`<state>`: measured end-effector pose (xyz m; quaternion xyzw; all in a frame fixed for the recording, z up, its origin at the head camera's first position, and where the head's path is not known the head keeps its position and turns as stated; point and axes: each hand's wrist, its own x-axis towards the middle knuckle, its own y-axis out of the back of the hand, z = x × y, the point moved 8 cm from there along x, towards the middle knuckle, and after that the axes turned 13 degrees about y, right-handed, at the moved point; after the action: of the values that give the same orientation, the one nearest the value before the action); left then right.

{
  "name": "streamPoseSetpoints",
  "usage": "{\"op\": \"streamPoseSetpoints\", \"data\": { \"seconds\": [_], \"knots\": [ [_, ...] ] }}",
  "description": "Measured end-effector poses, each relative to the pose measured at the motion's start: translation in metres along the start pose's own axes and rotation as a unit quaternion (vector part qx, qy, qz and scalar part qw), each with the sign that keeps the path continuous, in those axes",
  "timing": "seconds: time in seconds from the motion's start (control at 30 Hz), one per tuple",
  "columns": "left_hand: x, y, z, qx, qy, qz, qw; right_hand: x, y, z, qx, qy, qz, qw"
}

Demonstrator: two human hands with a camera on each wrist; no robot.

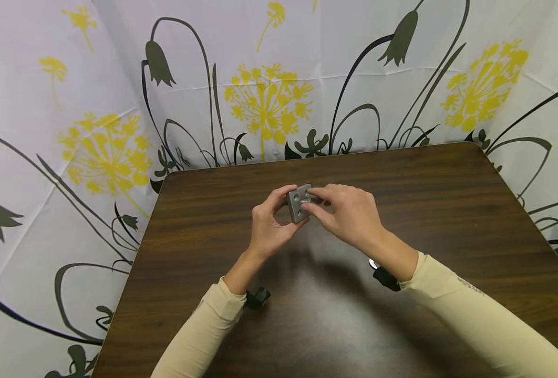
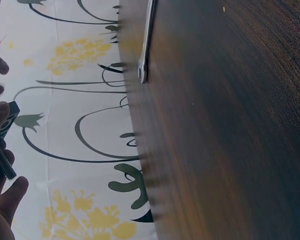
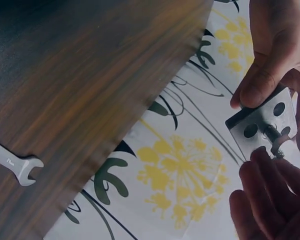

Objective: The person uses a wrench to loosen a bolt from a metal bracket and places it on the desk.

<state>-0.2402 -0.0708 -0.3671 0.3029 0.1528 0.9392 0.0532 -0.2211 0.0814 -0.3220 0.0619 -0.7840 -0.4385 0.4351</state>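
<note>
My left hand (image 1: 269,223) holds a grey metal plate (image 1: 294,206) by its edges, raised above the table and tilted. Several round holes show in the face of the plate in the right wrist view. From that face a bolt (image 3: 271,132) stands out, and the thumb and fingers of my right hand (image 1: 350,212) pinch about its end. A small curved piece (image 3: 279,146) sits at the bolt there, partly hidden by fingers; its kind is unclear. In the left wrist view a long threaded shaft (image 2: 2,157) shows beside the plate (image 2: 11,116).
On the brown wooden table (image 1: 203,220) lies an open-ended wrench (image 3: 22,169), also seen as a slim metal bar in the left wrist view. A white flowered curtain (image 1: 189,115) hangs behind the table's far edge.
</note>
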Motion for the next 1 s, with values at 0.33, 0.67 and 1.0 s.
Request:
{"op": "streamPoseSetpoints", "data": {
  "seconds": [0.33, 0.67, 1.0],
  "knots": [
    [-0.001, 0.0, 0.005, 0.002, -0.002, 0.003, 1.0, -0.001, 0.001, -0.006, 0.016, 0.037, 0.001, 0.999],
    [-0.002, 0.0, 0.009, 0.004, -0.009, 0.004, 0.9999, -0.003, -0.003, 0.002, 0.04, -0.016, -0.01, 0.999],
    [-0.006, 0.0, 0.0, 0.006, 0.001, 0.001, 1.0, -0.005, -0.001, -0.001, 0.027, 0.0, 0.005, 1.0]
  ]
}}
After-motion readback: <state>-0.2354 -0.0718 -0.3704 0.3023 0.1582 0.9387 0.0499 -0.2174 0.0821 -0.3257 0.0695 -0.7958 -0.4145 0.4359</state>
